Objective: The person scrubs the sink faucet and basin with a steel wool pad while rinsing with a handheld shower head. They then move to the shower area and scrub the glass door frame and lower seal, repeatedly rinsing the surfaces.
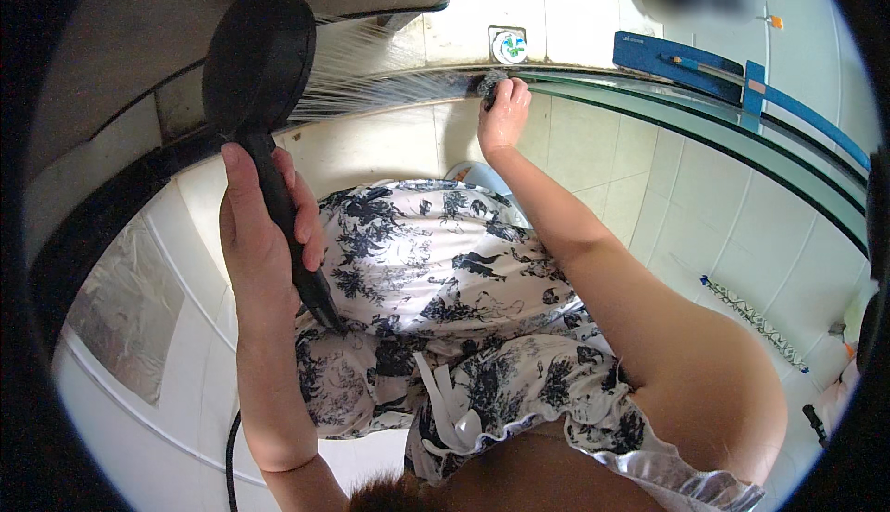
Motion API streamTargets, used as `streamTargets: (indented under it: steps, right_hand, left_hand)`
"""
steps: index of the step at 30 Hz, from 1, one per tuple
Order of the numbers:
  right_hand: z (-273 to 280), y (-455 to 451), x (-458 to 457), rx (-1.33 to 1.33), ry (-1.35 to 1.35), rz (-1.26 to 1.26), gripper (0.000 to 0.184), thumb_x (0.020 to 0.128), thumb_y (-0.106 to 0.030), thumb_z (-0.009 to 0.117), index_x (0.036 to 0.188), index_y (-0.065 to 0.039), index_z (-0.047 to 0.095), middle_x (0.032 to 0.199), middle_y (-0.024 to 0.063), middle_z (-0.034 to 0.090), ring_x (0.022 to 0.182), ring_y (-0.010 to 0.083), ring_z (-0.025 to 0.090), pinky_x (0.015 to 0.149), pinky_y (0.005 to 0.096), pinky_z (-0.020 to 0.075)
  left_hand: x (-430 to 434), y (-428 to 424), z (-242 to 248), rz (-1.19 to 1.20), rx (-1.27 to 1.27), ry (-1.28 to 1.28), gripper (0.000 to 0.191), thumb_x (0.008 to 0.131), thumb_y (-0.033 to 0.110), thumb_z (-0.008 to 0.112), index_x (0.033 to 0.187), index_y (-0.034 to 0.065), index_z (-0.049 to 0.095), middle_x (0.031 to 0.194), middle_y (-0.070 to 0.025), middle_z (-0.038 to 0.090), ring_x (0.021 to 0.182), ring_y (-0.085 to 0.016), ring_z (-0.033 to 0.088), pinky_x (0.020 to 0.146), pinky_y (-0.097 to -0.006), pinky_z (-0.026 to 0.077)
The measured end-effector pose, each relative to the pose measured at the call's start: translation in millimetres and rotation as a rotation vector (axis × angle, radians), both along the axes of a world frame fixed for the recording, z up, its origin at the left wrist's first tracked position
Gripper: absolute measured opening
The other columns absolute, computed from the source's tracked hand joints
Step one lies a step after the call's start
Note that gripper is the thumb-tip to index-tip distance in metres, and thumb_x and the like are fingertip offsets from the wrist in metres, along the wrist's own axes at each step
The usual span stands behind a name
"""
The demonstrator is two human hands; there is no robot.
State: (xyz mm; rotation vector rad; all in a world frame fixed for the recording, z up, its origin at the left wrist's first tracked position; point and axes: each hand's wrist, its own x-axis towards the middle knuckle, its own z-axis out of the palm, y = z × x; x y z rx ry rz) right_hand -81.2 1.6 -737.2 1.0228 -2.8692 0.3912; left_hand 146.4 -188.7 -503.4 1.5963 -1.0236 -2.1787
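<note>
My left hand grips the handle of a black hand shower, its thumb along the left side. Fine jets of water spray rightward from the shower face along a dark floor sill. My right hand is wet and reaches down to that sill, near the end of the glass door panels. Its fingers are closed around a grey-black scourer, partly hidden by the hand, which appears to touch the sill.
Just beyond the sill, a floor drain is set in pale tiles. Blue strips run by the glass at right. A slipper shows below my patterned dress. At lower left hangs a black hose. A large dark panel fills the upper left.
</note>
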Motion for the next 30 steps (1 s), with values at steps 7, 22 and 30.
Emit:
streamTargets:
  steps: [7,22,30]
  right_hand:
    - [-36,-31,7,-0.365,-0.26,-0.707,0.035,0.08,-0.009,0.06,0.11,-0.003,0.043,0.111,0.0177,0.044,0.1,0.0334,0.047,0.084,0.0377,0.0419]
    - [-24,-33,-27,-0.057,-0.618,-0.774,0.053,0.085,-0.015,0.052,0.131,0.003,0.034,0.111,0.0281,0.055,0.103,0.0379,0.055,0.089,0.0414,0.0433]
    - [9,-55,50,0.155,-0.853,-0.084,0.035,0.079,-0.022,0.057,0.108,-0.002,0.057,0.09,0.0258,0.062,0.089,0.0396,0.059,0.082,0.0435,0.0456]
  left_hand:
    - [-2,2,4,-0.016,-0.059,-0.039,0.058,0.087,0.065,0.033,0.08,0.009,0.045,0.05,0.0018,0.039,0.035,-0.006,0.033,0.032,-0.0206,0.026]
    - [-6,0,4,-0.021,-0.025,-0.055,0.051,0.091,0.06,0.029,0.078,0.0122,0.042,0.048,0.0014,0.034,0.032,-0.009,0.024,0.031,-0.0246,0.02]
    - [-4,2,18,0.006,-0.163,-0.1,0.057,0.089,0.064,0.03,0.078,0.0103,0.045,0.049,0.0022,0.038,0.036,-0.006,0.034,0.031,-0.021,0.025]
